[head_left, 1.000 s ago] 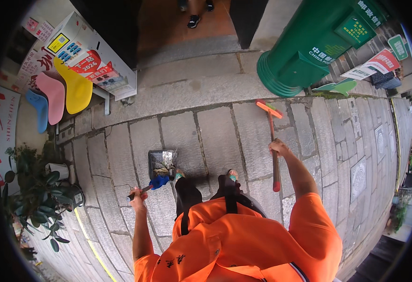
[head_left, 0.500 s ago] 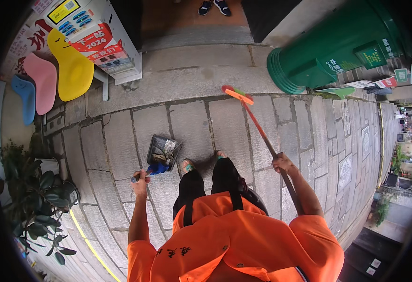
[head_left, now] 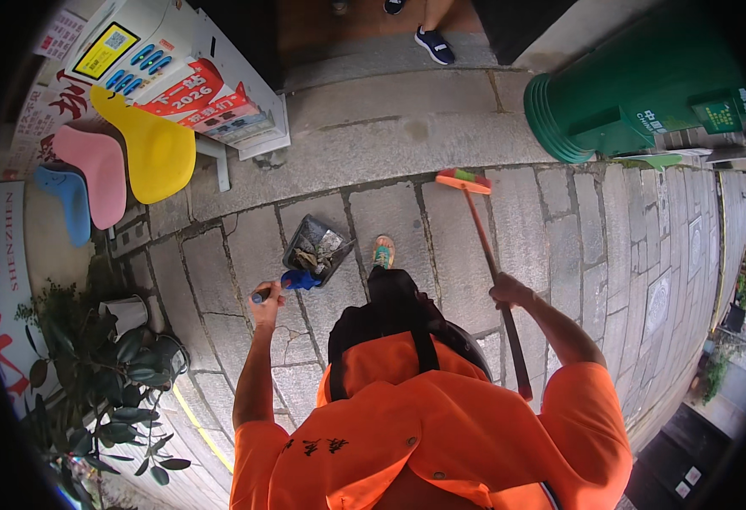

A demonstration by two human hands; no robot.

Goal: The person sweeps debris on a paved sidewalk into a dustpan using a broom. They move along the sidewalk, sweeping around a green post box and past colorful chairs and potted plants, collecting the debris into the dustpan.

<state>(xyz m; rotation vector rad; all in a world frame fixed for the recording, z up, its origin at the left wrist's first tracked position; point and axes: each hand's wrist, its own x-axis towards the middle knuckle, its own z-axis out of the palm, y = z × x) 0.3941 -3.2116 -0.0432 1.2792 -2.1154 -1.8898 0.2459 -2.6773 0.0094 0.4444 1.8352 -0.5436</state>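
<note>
My left hand (head_left: pixel 268 304) grips the handle of a dark long-handled dustpan (head_left: pixel 290 257). Crumpled litter and what look like dry leaves (head_left: pixel 320 252) lie in its pan, and something blue (head_left: pixel 300 280) sits where the handle meets it. My right hand (head_left: pixel 510 291) is closed around the stick of a broom (head_left: pixel 481 223), held out to the right. Its orange head (head_left: pixel 465 181), with some green and red on it, is at the seam between the paving slabs and the raised stone strip. My sandalled foot (head_left: pixel 383 252) stands right of the dustpan.
Ahead on the left are a white vending cabinet (head_left: pixel 258 127) and yellow (head_left: pixel 162 166), pink (head_left: pixel 101 170) and blue (head_left: pixel 73 204) seats. A green cylindrical postbox (head_left: pixel 594 123) stands ahead right. Someone's dark shoe (head_left: pixel 435 47) is on the doorway step. Potted plants (head_left: pixel 126 374) crowd the left.
I have stepped forward; only one of my feet shows now. The broom head has turned and the dustpan has moved along with me. In the doorway, the other person's feet have stepped apart.
</note>
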